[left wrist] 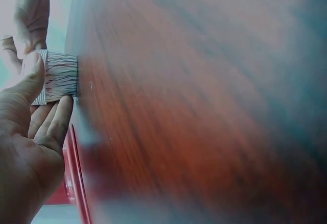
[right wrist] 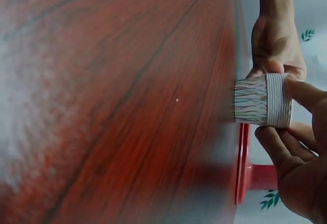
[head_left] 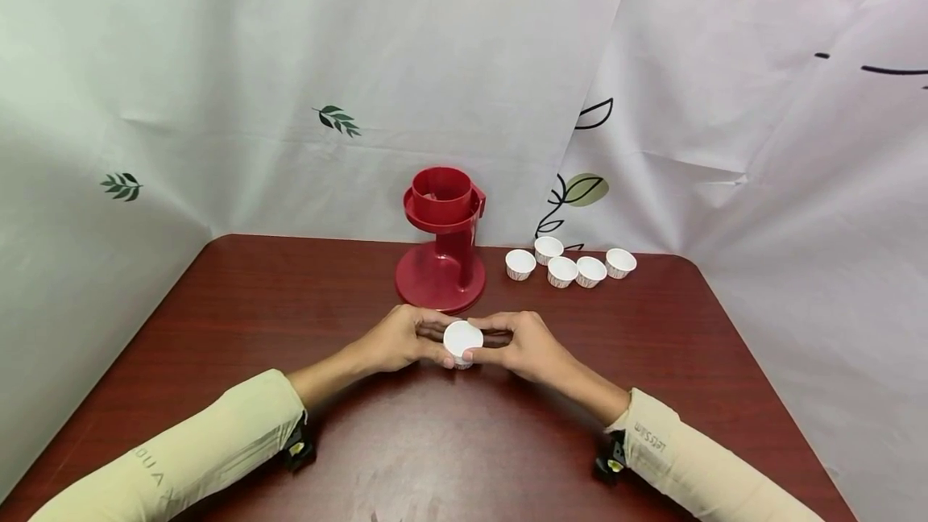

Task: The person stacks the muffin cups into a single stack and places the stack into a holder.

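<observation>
Paper cups (head_left: 462, 337), seemingly nested, upright: left hand (head_left: 403, 338) half-closed, pinching left side; right hand (head_left: 532, 349) likewise, right side. Light, even pressure from both should spare rims (right wrist: 278, 101).

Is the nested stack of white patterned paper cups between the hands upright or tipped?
The stack is upright: both wrist views show its narrower base toward the red-brown wooden table and its wider end away.

left hand (left wrist: 33, 144) and right hand (left wrist: 33, 17) hold a streaked cup (left wrist: 61, 75) over the reddish table (left wrist: 199, 111)
</observation>
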A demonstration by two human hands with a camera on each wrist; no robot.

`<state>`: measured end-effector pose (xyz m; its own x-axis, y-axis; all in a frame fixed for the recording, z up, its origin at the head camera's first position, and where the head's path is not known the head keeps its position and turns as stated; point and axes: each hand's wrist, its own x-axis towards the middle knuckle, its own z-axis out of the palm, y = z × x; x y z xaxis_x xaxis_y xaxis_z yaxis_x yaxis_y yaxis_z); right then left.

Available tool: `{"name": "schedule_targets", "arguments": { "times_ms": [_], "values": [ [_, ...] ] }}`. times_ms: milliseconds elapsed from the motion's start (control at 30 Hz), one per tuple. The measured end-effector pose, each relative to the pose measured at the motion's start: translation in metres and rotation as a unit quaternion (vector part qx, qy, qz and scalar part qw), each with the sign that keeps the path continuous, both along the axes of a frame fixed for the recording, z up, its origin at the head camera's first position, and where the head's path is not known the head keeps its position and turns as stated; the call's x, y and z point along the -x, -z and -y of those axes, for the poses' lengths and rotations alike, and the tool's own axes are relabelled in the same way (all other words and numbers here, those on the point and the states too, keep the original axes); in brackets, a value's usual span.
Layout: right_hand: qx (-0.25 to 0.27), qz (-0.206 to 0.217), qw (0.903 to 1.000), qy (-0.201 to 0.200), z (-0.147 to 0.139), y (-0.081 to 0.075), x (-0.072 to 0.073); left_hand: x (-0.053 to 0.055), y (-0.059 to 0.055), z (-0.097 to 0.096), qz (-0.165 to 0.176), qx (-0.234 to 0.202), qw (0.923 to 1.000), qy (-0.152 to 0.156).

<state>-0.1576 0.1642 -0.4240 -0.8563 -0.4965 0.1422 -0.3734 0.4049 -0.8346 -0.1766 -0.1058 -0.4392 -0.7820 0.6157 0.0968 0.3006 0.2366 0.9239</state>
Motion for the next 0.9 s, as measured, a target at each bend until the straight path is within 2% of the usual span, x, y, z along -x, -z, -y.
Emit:
{"name": "schedule_targets", "arguments": {
  "times_ms": [400,633,900],
  "values": [
    [0.005,0.017,0.9998,0.005,0.0001,-0.0006,-0.0014,0.0028,0.0018,0.0006,0.012,0.011,0.9998,0.005],
    [0.008,0.009,0.9999,0.01,-0.0021,-0.0002,-0.0021,0.0032,0.0024,-0.0007,0.033,-0.004,0.9994,0.009],
    [0.02,0.027,0.9994,0.002,-0.0008,-0.001,-0.0006,0.0052,0.0017,-0.0003,0.042,-0.013,0.999,0.013]
  ]
}}
